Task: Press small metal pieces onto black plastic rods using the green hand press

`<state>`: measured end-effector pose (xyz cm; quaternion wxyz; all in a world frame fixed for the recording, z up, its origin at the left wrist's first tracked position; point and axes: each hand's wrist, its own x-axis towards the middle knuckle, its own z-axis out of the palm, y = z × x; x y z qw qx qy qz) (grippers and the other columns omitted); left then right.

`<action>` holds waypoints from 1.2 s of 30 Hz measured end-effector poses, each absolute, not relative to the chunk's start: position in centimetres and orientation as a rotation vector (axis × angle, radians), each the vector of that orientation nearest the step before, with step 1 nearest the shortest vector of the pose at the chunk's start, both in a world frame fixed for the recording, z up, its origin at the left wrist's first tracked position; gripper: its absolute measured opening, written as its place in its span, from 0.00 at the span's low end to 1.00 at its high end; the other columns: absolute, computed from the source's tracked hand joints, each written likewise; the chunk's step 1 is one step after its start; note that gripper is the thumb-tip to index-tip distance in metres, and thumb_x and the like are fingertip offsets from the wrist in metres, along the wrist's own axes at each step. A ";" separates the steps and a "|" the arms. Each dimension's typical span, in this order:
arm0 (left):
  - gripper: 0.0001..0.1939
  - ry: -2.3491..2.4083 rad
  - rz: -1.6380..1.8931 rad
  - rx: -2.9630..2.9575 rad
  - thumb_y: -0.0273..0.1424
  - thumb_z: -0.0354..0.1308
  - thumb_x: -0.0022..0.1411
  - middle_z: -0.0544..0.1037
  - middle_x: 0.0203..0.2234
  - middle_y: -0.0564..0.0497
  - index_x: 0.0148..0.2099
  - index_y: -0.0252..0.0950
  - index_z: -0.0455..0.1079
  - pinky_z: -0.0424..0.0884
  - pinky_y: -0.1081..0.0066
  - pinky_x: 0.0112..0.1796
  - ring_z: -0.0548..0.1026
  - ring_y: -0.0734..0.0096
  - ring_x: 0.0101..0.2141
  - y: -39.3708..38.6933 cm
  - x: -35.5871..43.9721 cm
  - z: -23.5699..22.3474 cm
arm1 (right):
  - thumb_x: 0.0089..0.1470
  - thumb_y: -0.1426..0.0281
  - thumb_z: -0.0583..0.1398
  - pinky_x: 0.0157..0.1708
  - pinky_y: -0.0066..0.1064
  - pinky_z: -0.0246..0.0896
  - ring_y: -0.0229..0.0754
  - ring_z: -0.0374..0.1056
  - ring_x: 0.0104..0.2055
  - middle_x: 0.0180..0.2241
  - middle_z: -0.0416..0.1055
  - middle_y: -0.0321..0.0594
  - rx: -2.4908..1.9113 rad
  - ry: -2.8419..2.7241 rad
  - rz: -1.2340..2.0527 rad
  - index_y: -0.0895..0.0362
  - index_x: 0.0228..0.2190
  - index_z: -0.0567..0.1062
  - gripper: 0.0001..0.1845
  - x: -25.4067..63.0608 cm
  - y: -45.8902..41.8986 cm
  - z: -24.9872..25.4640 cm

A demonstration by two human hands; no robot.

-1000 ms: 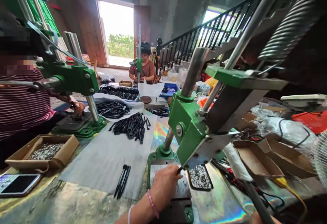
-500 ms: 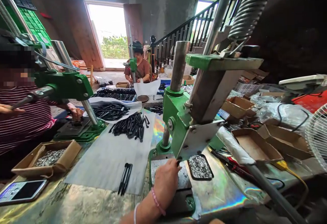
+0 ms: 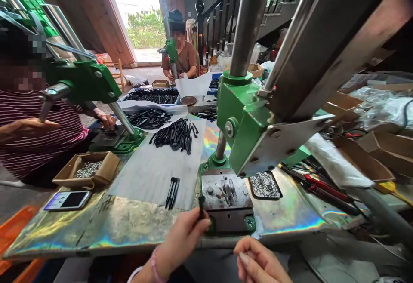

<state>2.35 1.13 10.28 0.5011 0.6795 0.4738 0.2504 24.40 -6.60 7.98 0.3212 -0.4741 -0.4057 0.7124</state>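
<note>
My left hand (image 3: 185,233), with a pink bracelet at the wrist, pinches a slim black plastic piece (image 3: 201,205) at the front left corner of the press base. To its right, over the table's front edge, my right hand (image 3: 258,259) has its thumb and fingers pinched together; what they hold, if anything, is too small to make out. The green hand press (image 3: 237,124) stands in front of me, with a small metal fixture (image 3: 228,190) on its steel bed. Several similar black pieces (image 3: 172,192) lie side by side on the white sheet (image 3: 142,179).
Small metal parts fill a black tray (image 3: 265,185) right of the press. A larger heap of black pieces (image 3: 176,136) lies farther back. At left are a cardboard box (image 3: 108,169), a phone (image 3: 67,200) and a co-worker's press (image 3: 87,81). The padded press lever (image 3: 338,160) slants at right.
My left hand has drawn back from the press bed toward me, with the black plastic piece in it. My right hand has risen into view at the bottom. The camera has tilted down.
</note>
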 end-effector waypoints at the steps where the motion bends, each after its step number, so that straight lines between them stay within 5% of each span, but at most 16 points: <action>1: 0.15 1.180 0.611 1.514 0.42 0.51 0.66 0.70 0.23 0.56 0.32 0.36 0.67 0.60 0.75 0.25 0.65 0.77 0.23 1.2 0.8 9.8 | 0.51 0.38 0.57 0.19 0.21 0.48 0.28 0.55 0.19 0.25 0.64 0.30 -1.260 -1.073 1.867 0.56 0.35 0.67 0.32 23.9 -6.3 7.9; 11: 0.23 1.263 0.796 0.911 0.50 0.60 0.57 0.74 0.23 0.55 0.37 0.32 0.70 0.53 0.81 0.16 0.61 0.87 0.14 2.3 -4.5 8.5 | 0.61 0.50 0.52 0.25 0.26 0.57 0.36 0.60 0.25 0.27 0.64 0.34 -1.352 -1.370 1.535 0.55 0.34 0.69 0.21 19.0 -3.2 8.3; 19: 0.24 1.278 0.816 0.831 0.50 0.61 0.54 0.74 0.21 0.56 0.36 0.32 0.69 0.53 0.81 0.16 0.61 0.86 0.13 3.3 -4.8 6.8 | 0.60 0.54 0.54 0.25 0.27 0.60 0.39 0.64 0.25 0.26 0.69 0.35 -1.533 -1.440 1.243 0.53 0.33 0.71 0.16 19.8 -2.6 7.6; 27: 0.15 1.695 0.686 1.408 0.43 0.53 0.64 0.70 0.20 0.58 0.40 0.37 0.70 0.59 0.73 0.25 0.68 0.73 0.22 4.0 -7.6 5.9 | 0.61 0.53 0.53 0.23 0.26 0.58 0.40 0.64 0.23 0.24 0.69 0.34 -1.602 -1.544 1.136 0.52 0.33 0.70 0.17 19.6 -1.8 6.3; 36: 0.14 2.005 0.103 1.767 0.37 0.51 0.67 0.80 0.27 0.51 0.52 0.38 0.65 0.60 0.70 0.32 0.79 0.60 0.34 5.6 -6.8 7.3 | 0.63 0.56 0.52 0.24 0.25 0.57 0.39 0.66 0.24 0.23 0.69 0.32 -1.557 -1.707 0.969 0.52 0.33 0.71 0.15 20.0 -1.8 5.3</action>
